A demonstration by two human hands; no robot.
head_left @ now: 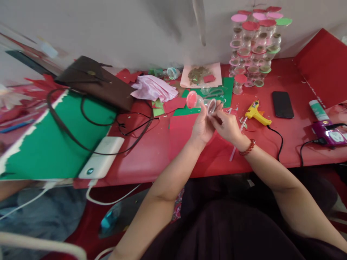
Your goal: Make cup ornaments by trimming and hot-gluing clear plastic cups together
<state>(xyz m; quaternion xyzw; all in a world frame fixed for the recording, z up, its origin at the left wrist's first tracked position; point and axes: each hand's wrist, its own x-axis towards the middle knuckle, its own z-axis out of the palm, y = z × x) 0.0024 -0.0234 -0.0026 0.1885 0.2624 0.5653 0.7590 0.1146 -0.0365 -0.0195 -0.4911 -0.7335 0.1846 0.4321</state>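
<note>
My left hand (201, 127) is wrapped round a piece made of small clear plastic cups (211, 107), with a red disc on its far left end and an open rim toward me. At that rim, the fingertips of my right hand (228, 125) are pinched together; whether anything small lies between them is hidden. A red sheet (181, 131) lies under my hands. Right of them is a yellow hot glue gun (257, 114) with a clear glue stick (236, 144) in its back end.
A stack of clear cups with coloured discs (251, 54) stands at the back. A phone (282, 104) and purple box (329, 131) are on the right. Pink cloth (154, 87), a brown bag (100, 81), its strap, glasses (135, 122) and a white power bank (101, 157) lie left.
</note>
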